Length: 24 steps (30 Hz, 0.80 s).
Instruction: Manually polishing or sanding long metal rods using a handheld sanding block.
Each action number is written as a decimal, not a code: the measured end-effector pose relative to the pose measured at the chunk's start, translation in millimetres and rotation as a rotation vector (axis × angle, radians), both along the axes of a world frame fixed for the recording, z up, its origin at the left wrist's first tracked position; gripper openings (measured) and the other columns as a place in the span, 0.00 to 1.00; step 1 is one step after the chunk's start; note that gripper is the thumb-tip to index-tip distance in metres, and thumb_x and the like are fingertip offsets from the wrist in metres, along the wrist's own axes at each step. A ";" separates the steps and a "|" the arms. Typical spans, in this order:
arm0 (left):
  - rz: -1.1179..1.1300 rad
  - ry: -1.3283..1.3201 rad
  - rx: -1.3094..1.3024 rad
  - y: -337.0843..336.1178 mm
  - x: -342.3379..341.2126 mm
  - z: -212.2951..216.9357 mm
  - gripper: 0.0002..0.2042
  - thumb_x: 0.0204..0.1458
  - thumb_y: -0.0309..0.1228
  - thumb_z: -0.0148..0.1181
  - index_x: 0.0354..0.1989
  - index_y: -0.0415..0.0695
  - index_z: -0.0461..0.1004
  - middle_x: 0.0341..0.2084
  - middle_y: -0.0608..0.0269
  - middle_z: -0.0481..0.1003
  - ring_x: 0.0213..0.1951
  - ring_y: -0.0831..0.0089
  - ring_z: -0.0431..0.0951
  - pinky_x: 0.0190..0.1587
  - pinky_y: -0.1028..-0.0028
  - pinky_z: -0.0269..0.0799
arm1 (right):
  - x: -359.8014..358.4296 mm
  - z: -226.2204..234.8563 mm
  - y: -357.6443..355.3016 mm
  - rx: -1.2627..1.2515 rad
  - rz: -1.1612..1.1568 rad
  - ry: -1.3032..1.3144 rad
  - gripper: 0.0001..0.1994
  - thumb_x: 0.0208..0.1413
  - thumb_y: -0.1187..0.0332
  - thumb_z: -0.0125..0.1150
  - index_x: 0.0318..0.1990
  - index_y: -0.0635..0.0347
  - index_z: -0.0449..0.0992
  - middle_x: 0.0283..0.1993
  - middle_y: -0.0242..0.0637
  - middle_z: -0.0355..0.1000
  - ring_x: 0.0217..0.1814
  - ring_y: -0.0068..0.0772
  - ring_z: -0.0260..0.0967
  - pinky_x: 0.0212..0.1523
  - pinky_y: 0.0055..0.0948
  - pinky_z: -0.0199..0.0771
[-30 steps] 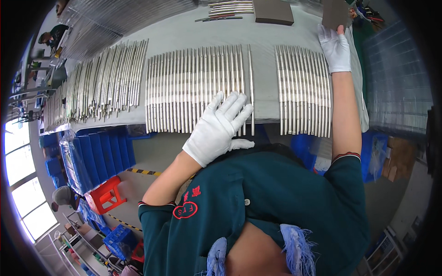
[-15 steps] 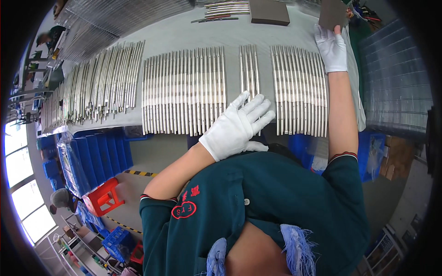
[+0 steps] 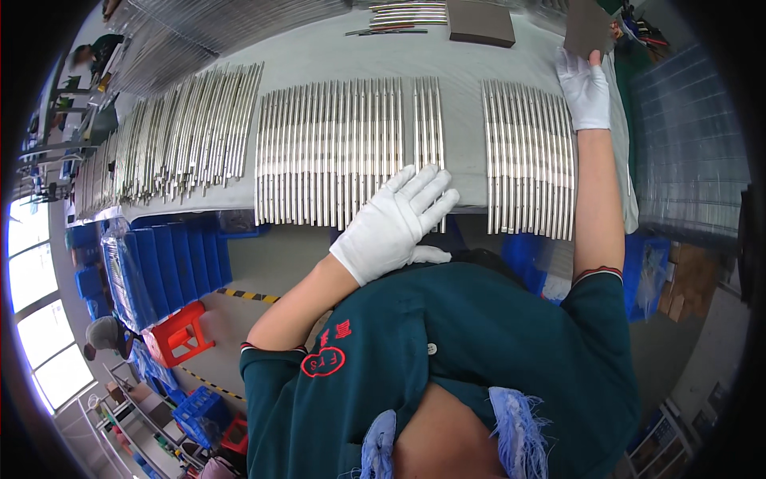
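Observation:
My left hand (image 3: 391, 222), in a white glove, lies palm down with fingers stretched over the near ends of a narrow group of metal rods (image 3: 428, 120). This group sits close beside a wide row of similar rods (image 3: 329, 152) on its left. My right hand (image 3: 584, 89), also gloved, reaches to the far right with its bare thumb tip showing. It grips a flat grey-brown block (image 3: 586, 28). Nearest to the right forearm is another row of rods (image 3: 528, 160), set apart from the narrow group by a strip of tablecloth.
More rods (image 3: 187, 136) lie uneven at the left. A second grey-brown block (image 3: 480, 22) and some thin rods (image 3: 408, 13) are at the back. Clear plastic-wrapped stacks (image 3: 690, 144) stand at the right. Blue crates (image 3: 171, 267) and a red stool (image 3: 182, 334) are below the table.
The narrow rod group has slid left with my left hand, closing most of its gap to the wide row. My right hand still holds the block. The view has shifted slightly.

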<state>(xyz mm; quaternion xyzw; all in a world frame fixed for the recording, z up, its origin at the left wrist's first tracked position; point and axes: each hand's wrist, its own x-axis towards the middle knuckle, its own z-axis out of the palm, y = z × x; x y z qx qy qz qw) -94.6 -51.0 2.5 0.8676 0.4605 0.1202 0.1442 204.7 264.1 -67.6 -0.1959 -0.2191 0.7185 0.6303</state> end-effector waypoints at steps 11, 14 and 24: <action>0.139 0.076 0.095 -11.5 -17.4 10.0 0.41 0.45 0.55 0.68 0.65 0.41 0.65 0.64 0.50 0.65 0.68 0.54 0.63 0.70 0.49 0.53 | -4.6 6.4 -1.8 -0.085 -0.083 0.023 0.20 0.62 0.65 0.63 0.59 0.59 0.70 0.60 0.40 0.71 0.65 0.44 0.66 0.70 0.49 0.63; 0.258 0.178 0.083 -23.4 -35.5 8.9 0.46 0.41 0.57 0.70 0.66 0.42 0.64 0.64 0.50 0.66 0.68 0.54 0.63 0.70 0.46 0.51 | -0.8 2.8 1.0 -0.065 -0.069 0.028 0.20 0.63 0.65 0.62 0.59 0.59 0.70 0.60 0.42 0.71 0.65 0.45 0.65 0.71 0.51 0.62; 0.194 0.157 0.071 -17.9 -19.6 1.1 0.47 0.41 0.59 0.68 0.67 0.43 0.64 0.65 0.50 0.66 0.68 0.54 0.64 0.71 0.45 0.49 | 7.6 -2.1 5.9 -0.036 -0.013 0.055 0.22 0.61 0.65 0.65 0.60 0.58 0.69 0.60 0.40 0.71 0.64 0.42 0.66 0.70 0.48 0.64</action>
